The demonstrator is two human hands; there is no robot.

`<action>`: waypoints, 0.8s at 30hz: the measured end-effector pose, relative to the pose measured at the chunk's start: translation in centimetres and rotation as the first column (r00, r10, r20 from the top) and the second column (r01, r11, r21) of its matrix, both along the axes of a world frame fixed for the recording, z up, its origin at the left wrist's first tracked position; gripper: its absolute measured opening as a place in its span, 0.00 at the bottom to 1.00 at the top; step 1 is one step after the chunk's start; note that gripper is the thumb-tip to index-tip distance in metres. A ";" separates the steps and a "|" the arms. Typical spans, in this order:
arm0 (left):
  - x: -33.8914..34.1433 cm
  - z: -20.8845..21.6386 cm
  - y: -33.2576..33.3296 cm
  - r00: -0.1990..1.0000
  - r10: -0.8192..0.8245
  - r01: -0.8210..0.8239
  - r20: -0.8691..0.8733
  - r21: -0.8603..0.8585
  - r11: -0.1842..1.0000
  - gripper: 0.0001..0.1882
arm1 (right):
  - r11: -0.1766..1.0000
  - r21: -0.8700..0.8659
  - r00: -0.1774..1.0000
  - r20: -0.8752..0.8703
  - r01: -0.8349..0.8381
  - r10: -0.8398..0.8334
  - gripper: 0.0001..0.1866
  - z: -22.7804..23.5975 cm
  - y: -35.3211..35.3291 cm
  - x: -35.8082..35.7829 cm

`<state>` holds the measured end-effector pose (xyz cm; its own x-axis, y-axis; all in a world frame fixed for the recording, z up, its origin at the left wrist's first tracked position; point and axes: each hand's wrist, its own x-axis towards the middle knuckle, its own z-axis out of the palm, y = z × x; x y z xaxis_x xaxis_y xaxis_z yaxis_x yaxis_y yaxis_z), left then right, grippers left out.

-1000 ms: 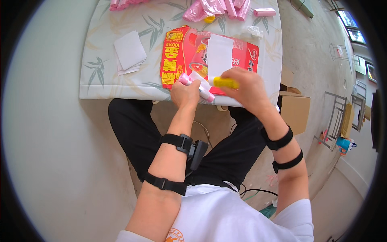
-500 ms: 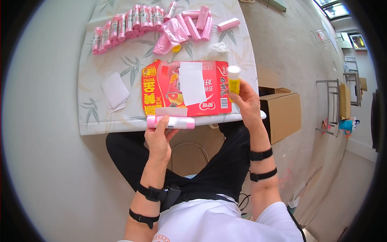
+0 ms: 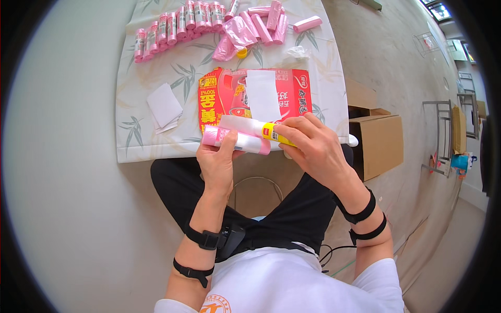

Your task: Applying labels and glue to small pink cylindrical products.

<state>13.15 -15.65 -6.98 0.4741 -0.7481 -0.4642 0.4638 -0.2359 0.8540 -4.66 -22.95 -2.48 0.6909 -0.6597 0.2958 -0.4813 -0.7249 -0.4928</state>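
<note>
My left hand [image 3: 216, 166] is closed around a pink roll of plastic bags [image 3: 253, 143], which has a white paper strip wrapped partly round it. The strip's free flap [image 3: 237, 123] sticks out on the far side of the roll. In my right hand [image 3: 322, 151] is a yellow glue stick [image 3: 269, 131], tilted nearly flat, its white end against the flap's right part. Just beyond the roll lies a flattened red cardboard sheet [image 3: 211, 99] with a white paper slip [image 3: 263, 96] on it. White slips [image 3: 165, 107] are stacked loosely to the left.
Pink rolls [image 3: 172, 28] stand in rows at the table's far side, and others [image 3: 261, 28] lie beside crumpled pink plastic [image 3: 239, 34]. Near them are a yellow cap [image 3: 242, 53] and clear plastic [image 3: 297, 53]. An open cardboard box [image 3: 377, 146] stands right of the table [image 3: 156, 148].
My right hand has moved left and down, tipping the glue stick from upright to nearly flat, and its white end has come onto the flap. The whole view has shifted slightly.
</note>
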 end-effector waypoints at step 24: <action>-0.1 2.0 1.1 0.965 -0.232 0.241 0.120 -0.069 0.968 0.17 | 0.985 -0.149 0.992 -0.108 -0.088 0.072 0.11 4.7 0.0 3.2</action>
<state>13.04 -14.52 -4.97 0.3240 -0.8785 -0.3512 0.3054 -0.2542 0.9177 -1.49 -22.91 2.20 0.7711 -0.5536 0.3146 -0.4608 -0.8261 -0.3244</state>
